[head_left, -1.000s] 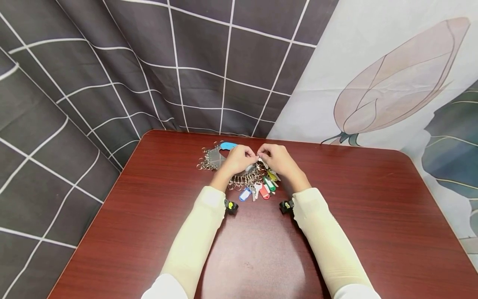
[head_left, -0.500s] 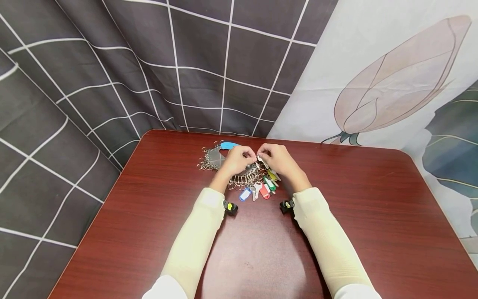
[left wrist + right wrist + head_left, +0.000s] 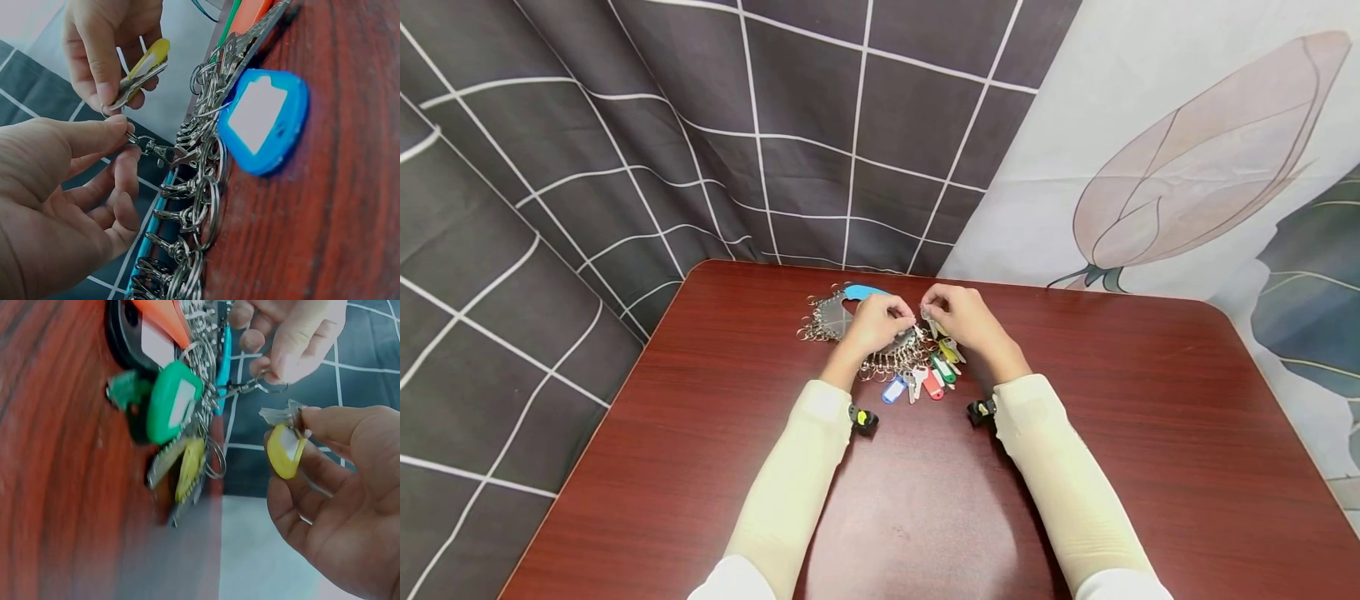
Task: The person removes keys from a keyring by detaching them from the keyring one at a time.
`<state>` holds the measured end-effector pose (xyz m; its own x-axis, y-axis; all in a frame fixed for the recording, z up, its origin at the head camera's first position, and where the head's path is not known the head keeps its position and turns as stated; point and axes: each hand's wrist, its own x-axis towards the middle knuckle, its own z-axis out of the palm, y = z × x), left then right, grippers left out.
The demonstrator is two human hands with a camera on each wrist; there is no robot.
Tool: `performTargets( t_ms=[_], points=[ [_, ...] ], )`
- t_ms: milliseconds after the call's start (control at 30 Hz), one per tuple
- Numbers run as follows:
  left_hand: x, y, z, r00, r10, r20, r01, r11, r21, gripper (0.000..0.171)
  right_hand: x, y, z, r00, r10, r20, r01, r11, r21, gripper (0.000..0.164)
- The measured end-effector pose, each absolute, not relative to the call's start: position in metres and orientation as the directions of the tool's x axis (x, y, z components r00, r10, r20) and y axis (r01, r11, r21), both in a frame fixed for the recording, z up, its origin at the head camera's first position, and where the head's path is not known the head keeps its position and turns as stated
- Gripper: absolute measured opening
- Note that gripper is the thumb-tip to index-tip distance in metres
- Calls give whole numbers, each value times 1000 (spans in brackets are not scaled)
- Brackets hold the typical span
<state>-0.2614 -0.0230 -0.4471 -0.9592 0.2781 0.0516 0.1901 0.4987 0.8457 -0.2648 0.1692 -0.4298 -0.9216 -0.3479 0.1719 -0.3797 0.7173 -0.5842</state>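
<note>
My left hand pinches a metal split ring between thumb and forefinger. A swivel clasp links that ring to a grey key-holder plate with a blue handle, lying at the back of the table. Just to the right, my right hand pinches a bunch of keys with a yellow key tag beside its fingers. In the right wrist view a gap shows between these keys and the ring in my left hand.
Rows of clasps and rings fringe the plate. Along its near right side lie a blue tag, a red tag, a green tag, another yellow tag and several keys. A checked curtain hangs behind the table.
My right hand has shifted a little right, away from the left fingertips, with the keys and yellow tag in its grip. The left hand has stayed nearly in place.
</note>
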Motion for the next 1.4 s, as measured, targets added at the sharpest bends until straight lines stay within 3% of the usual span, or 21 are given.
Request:
performTargets(
  t_ms=[267,767,1000,1400],
  points=[
    [-267,-19,-437,-947,309,88,271,625,732,8,-266,183,-424,-914,-352,201,-400,703,-589,6],
    [-285,9,-442,-924,381,44,312,680,664,9,-266,234,-430,-924,-324,202,-381,751,-539,4],
    [-288,16,-447,-922,387,14,327,761,560,12,-269,260,-434,-910,-360,207,-415,774,-479,6],
    [-286,20,-447,-916,402,14,355,792,496,10,-274,300,-428,-870,-433,237,-491,813,-314,6]
  ],
)
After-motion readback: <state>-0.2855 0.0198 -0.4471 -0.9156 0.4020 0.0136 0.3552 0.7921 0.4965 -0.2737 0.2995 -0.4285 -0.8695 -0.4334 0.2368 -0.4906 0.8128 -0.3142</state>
